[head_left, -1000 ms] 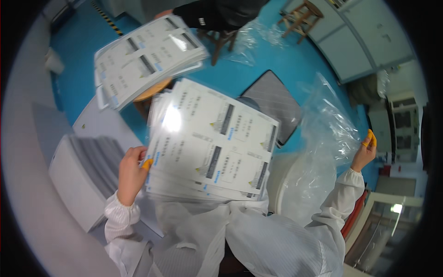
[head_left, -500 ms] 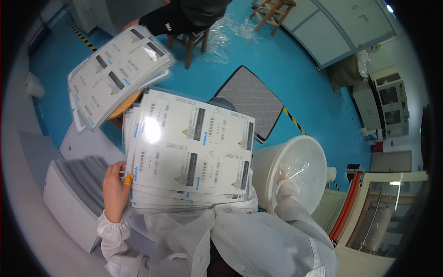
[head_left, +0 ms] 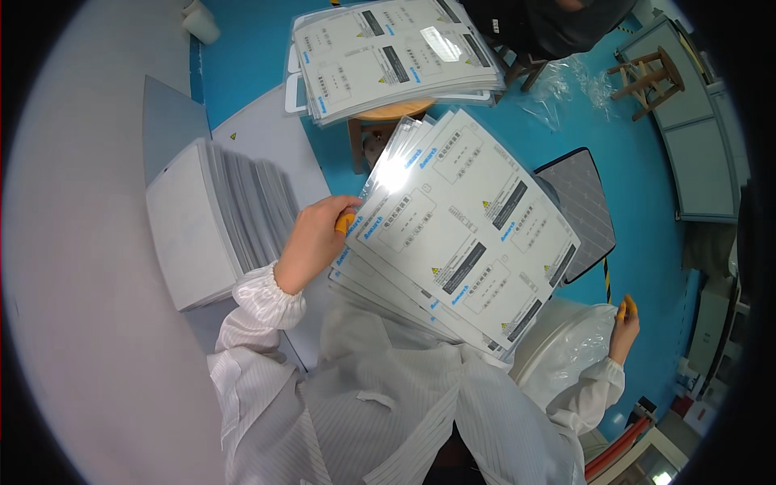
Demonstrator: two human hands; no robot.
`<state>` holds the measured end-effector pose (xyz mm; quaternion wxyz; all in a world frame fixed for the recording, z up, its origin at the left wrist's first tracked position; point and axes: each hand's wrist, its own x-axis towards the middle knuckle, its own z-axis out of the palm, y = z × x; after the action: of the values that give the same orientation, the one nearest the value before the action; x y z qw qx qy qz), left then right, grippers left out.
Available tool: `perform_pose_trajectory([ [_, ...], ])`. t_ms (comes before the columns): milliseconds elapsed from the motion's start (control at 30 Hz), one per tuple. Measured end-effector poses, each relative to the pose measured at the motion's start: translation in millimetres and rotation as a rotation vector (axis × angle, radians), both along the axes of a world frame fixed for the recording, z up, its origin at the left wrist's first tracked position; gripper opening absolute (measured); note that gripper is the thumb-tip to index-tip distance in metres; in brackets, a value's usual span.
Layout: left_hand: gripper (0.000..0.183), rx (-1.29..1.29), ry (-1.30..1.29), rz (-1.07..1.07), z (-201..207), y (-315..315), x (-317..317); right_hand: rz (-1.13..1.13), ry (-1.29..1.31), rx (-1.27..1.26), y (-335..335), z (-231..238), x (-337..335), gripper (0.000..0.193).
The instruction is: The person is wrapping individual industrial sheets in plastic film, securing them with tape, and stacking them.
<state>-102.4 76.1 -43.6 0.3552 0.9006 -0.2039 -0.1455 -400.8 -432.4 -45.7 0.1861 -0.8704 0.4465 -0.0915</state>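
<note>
A stack of white printed sheets [head_left: 453,242], each with several label panels, lies fanned and tilted above my lap. My left hand [head_left: 315,242], with an orange finger cot, is closed on the left edge of the top sheets; the thumb is mostly hidden. To the right, my right hand [head_left: 622,331] is raised at the far side of a white bin [head_left: 529,343]. Its fingers, also in orange cots, are drawn together; whether anything is between them does not show. Crumpled clear film [head_left: 578,352] lies in the bin, beside my right sleeve.
Another pile of printed sheets [head_left: 396,61] rests on a wooden stool [head_left: 392,111] ahead. Left stands a row of grey-white sheets [head_left: 202,226] on edge. A grey mat [head_left: 586,202] lies beyond the bin. A person in dark clothes [head_left: 550,28] sits ahead, near loose film [head_left: 546,97].
My right hand has come up out of the bin to its outer side. The view has turned right, and the sheets now lie more slanted. My left hand stays at their left edge.
</note>
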Motion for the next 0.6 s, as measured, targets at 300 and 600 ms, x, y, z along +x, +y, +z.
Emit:
perform_pose_trajectory([
  [300, 0.030, -0.025, 0.130, -0.004, 1, 15, -9, 0.679, -0.246, 0.215, 177, 17, 175, 0.030],
  [600, 0.028, 0.107, 0.302, -0.012, 15, -6, -9, 1.064, -0.412, 0.432, 279, -30, 212, 0.042],
])
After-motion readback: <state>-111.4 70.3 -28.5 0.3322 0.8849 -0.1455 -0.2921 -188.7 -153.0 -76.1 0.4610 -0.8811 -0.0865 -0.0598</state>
